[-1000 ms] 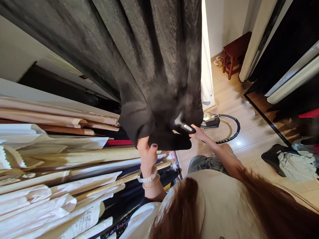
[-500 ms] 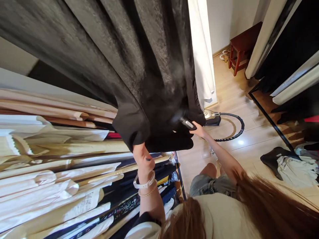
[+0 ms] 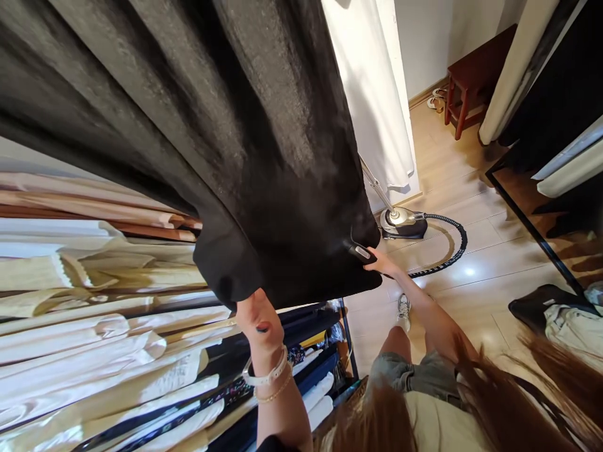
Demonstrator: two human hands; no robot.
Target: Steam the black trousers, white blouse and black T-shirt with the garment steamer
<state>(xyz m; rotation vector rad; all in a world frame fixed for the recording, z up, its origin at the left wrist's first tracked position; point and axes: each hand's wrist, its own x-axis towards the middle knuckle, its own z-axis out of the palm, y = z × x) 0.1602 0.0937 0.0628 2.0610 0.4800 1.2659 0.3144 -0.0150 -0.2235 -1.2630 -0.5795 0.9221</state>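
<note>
1. Holding the hem of a black garment [image 3: 301, 251] out from its hanging folds with the left hand [image 3: 257, 320], fingers hidden behind the cloth, so no telling exactly how they are pinching.
2. Pressing a black steamer head [image 3: 362, 252] against the lower edge of the cloth with the right hand [image 3: 389, 269], fingers [image 3: 372, 261] closing on its handle rather than spreading.
3. Hanging in front of the body, the black garment is filling the upper left of the view, between a rack of cream clothes [image 3: 94, 326] and a white garment [image 3: 372, 94].
4. Probably working best with the cloth drawn taut between both hands, the head moving slowly and flat along the fabric, and the left hand's bare skin kept well clear of the head.
5. Counting two hands, one steamer head, one black garment and one white garment.
6. Counting also one steamer base [image 3: 402, 225] on the wooden floor [image 3: 471, 276], one black ribbed hose [image 3: 452, 251] curving from it, and one metal pole [image 3: 375, 183] rising from it.
7. Counting one white wristband [image 3: 266, 375] and one thin gold bracelet [image 3: 274, 393] on the left wrist, plus one dark red stool [image 3: 473, 81] beyond.
</note>
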